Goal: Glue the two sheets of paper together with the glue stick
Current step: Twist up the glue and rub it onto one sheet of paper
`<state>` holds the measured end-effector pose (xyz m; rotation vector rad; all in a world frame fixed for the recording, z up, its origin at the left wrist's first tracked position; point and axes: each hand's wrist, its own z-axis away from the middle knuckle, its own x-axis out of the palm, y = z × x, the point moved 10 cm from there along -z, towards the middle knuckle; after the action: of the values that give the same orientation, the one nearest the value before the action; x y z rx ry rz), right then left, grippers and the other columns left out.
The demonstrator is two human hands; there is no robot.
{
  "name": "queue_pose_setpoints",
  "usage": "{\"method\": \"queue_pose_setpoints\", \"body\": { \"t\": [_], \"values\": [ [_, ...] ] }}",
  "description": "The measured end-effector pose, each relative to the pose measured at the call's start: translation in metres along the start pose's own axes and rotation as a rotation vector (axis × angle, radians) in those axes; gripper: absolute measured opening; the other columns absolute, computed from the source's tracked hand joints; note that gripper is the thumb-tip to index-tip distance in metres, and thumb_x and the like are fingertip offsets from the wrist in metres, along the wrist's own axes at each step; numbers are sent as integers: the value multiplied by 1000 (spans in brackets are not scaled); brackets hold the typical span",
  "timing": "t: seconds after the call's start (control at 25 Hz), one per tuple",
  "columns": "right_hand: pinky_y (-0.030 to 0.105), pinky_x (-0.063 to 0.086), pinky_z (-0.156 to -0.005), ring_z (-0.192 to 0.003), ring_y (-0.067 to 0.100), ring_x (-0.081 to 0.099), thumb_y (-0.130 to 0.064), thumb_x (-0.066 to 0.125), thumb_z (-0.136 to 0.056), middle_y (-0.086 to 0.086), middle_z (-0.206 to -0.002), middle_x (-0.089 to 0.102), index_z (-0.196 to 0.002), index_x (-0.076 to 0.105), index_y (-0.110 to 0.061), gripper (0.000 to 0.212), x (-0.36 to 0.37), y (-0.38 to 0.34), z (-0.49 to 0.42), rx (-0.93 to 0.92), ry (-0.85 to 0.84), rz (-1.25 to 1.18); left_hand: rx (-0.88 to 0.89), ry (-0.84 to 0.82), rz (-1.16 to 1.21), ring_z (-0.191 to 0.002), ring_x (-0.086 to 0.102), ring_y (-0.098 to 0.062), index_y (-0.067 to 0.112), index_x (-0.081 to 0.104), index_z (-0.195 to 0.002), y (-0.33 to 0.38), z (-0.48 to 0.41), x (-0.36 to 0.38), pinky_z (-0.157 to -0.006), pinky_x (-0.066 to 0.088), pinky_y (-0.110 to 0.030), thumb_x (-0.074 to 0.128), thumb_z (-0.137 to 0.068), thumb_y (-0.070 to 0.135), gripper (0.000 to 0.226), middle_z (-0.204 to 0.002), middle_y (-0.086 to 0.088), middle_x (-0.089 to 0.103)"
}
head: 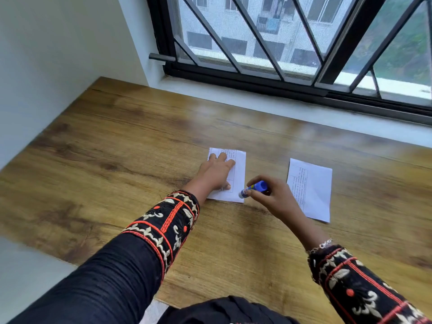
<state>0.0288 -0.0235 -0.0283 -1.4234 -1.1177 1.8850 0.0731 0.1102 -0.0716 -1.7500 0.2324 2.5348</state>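
Observation:
Two small white sheets with printed tables lie on the wooden table (117,160). My left hand (216,173) presses flat on the left sheet (239,174), fingers spread, covering most of its left half. My right hand (273,195) grips a blue glue stick (253,188), tilted so its tip touches the lower right corner of that left sheet. The right sheet (313,190) lies apart, just beyond my right hand, untouched.
A white sill (257,106) and a black-framed barred window (280,54) run along the table's far edge. A white wall (58,54) stands at the left. The table's near left edge drops to a pale floor (28,277).

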Motion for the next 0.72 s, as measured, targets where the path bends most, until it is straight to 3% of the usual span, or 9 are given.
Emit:
{"method": "queue_pose_setpoints", "body": {
  "t": [0.08, 0.24, 0.32, 0.44, 0.56, 0.72],
  "values": [
    [25, 43, -60, -60, 12, 52, -11, 68, -74, 2, -68, 62, -77, 63, -23, 13, -7, 9, 5, 40, 10, -79, 0, -1, -5, -124, 32, -32, 21, 33, -135, 0, -1, 1, -91, 42, -41, 69, -77, 34, 70, -142, -8, 31],
    [43, 49, -79, -81, 18, 58, -6, 61, -82, 8, -89, 67, -94, 65, -24, 22, -15, 21, 18, 48, -35, -212, 5, 6, -9, -122, 34, -32, 20, 33, -135, -1, -2, 2, -90, 42, -42, 69, -77, 33, 69, -140, -9, 32],
    [38, 48, -78, -84, 11, 59, -5, 56, -86, 4, -91, 68, -97, 63, -30, 28, -20, 27, 24, 46, -42, -251, 4, 5, -12, -123, 34, -32, 20, 33, -134, -1, -2, 4, -91, 43, -42, 68, -78, 33, 68, -141, -9, 32],
    [26, 45, -75, -87, 8, 61, 1, 50, -88, -2, -92, 68, -100, 53, -20, 25, -34, 41, 28, 69, 0, -337, -3, 2, -20, -124, 33, -32, 20, 33, -134, -2, -3, 5, -92, 43, -43, 68, -78, 33, 67, -142, -8, 31],
    [22, 51, -79, -98, 14, 63, 4, 50, -87, 2, -98, 68, -96, 44, -14, 21, -52, 49, 20, 82, 85, -375, -5, -3, -8, -123, 33, -31, 20, 33, -134, -2, -4, 5, -93, 44, -43, 68, -78, 32, 67, -142, -8, 31],
    [24, 53, -78, -92, 18, 64, 6, 58, -82, 15, -100, 62, -90, 45, -17, 28, -65, 47, -4, 80, 173, -319, -4, -2, -9, -123, 33, -31, 21, 32, -135, -2, -3, 6, -94, 44, -44, 68, -78, 32, 69, -141, -7, 31]
  ]
}}
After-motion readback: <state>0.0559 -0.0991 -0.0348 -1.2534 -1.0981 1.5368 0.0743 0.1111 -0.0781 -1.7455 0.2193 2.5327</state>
